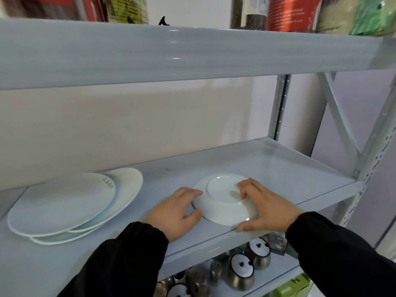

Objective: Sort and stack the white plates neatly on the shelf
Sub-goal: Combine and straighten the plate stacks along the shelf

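Note:
A small white plate (222,198) lies upside down near the front edge of the pale grey shelf (289,168), its foot ring facing up. My left hand (173,211) grips its left rim. My right hand (263,204) holds the right rim, fingers over the base and thumb at the shelf's front lip. To the left, a loose, uneven stack of larger white plates (64,202) rests on the same shelf, their rims fanned out.
The shelf above (171,54) hangs low over the work space, carrying red and green packages (300,11). Metal uprights and a cross brace (342,129) stand at the right. Below, steel pots with lids (242,273) crowd the lower shelf.

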Demonstrator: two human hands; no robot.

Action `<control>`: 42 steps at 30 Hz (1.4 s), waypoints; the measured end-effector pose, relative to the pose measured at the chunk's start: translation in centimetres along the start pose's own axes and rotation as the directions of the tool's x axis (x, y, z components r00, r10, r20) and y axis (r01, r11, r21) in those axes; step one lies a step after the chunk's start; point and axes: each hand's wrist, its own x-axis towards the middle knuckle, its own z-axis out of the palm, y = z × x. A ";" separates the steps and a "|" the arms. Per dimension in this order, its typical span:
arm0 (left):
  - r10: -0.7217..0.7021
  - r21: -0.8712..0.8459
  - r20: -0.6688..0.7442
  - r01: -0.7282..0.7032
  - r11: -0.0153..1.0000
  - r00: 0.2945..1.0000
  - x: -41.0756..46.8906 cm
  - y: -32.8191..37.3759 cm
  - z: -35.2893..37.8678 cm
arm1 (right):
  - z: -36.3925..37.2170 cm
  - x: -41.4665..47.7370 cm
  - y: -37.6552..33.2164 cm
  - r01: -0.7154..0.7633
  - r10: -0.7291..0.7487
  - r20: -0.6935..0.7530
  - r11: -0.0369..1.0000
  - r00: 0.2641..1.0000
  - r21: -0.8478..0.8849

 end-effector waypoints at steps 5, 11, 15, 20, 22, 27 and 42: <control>0.053 -0.094 -0.026 -0.055 0.994 0.998 -0.1 0.2 -0.3 | -0.5 -0.9 0.7 0.011 -0.008 0.041 0.998 0.999 -0.057; -0.008 -0.157 -0.054 0.000 0.988 0.998 0.1 0.1 -0.1 | 0.0 -0.9 1.5 0.037 -0.037 0.009 0.999 0.999 -0.023; -0.057 -0.101 -0.093 0.048 0.994 0.994 0.4 -0.2 -0.2 | -0.3 -0.1 2.1 0.014 -0.014 0.003 0.998 1.000 0.055; -0.101 0.023 0.005 0.101 0.995 0.995 0.6 -0.3 0.1 | -0.7 1.9 3.1 -0.068 0.065 0.030 0.994 0.997 0.089; -0.089 0.085 0.059 0.084 0.993 0.994 0.7 -0.2 0.3 | -0.8 2.2 3.2 -0.050 0.047 0.039 0.996 0.998 0.080; -0.066 0.199 0.144 0.037 0.979 0.987 0.8 -0.2 0.9 | -0.7 1.8 2.8 -0.007 0.005 0.050 0.999 0.999 0.047; -0.130 0.228 0.229 0.076 0.971 0.965 2.2 1.3 1.3 | -0.7 1.5 2.1 -0.094 0.087 0.206 0.995 0.975 0.026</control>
